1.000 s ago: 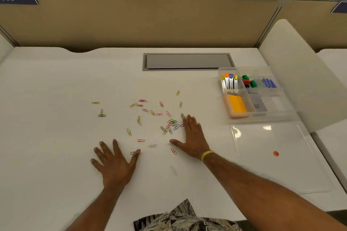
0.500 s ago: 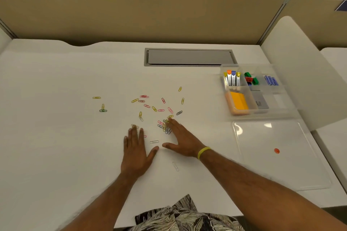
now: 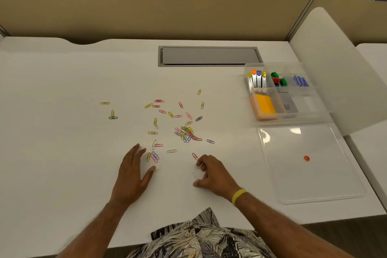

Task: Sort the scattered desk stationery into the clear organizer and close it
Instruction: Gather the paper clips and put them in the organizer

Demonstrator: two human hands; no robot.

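Several coloured paper clips point(image 3: 186, 134) lie scattered on the white desk point(image 3: 62, 153), with a dense little heap at the middle. My left hand point(image 3: 132, 174) rests flat on the desk, fingers straight, just left of a few clips point(image 3: 154, 156). My right hand point(image 3: 213, 174) sits near the front with its fingers curled. A white paper clip point(image 3: 194, 176) lies on the desk in the gap between its thumb and forefinger. The clear organizer point(image 3: 293, 120) stands open at the right, holding markers, binder clips and orange sticky notes. Its lid point(image 3: 310, 174) lies flat in front of it.
A grey cable hatch point(image 3: 209, 56) is set into the desk at the back. A tan partition point(image 3: 167, 6) closes the far side and a white divider panel point(image 3: 335, 69) rises right of the organizer. An orange dot point(image 3: 306, 158) marks the lid.
My right hand has drawn back from the clip heap toward me and curled around the white clip. My left hand slid in from the left, pushing a few clips along.
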